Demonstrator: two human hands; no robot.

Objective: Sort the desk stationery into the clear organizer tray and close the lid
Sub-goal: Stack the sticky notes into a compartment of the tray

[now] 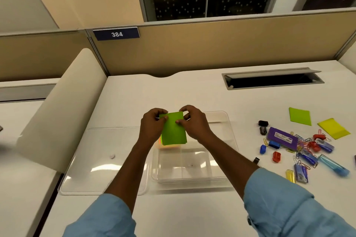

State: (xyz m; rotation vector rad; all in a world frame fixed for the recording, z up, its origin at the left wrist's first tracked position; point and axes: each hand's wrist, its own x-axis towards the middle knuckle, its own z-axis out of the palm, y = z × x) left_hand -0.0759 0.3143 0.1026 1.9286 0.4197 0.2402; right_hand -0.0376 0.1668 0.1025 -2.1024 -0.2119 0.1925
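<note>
Hands, left [152, 127] and right [194, 124], pinch green notes [173, 129] over our tray [192, 179], lid [100, 159] open; clips [304, 152] and other pads remain unsorted

Light blue long sleeves, pushed up past the wrists.
Bare left hand [153, 126] and right hand [192, 123]; soft, creased fabric bunched at both forearms; small button on the right cuff.
</note>
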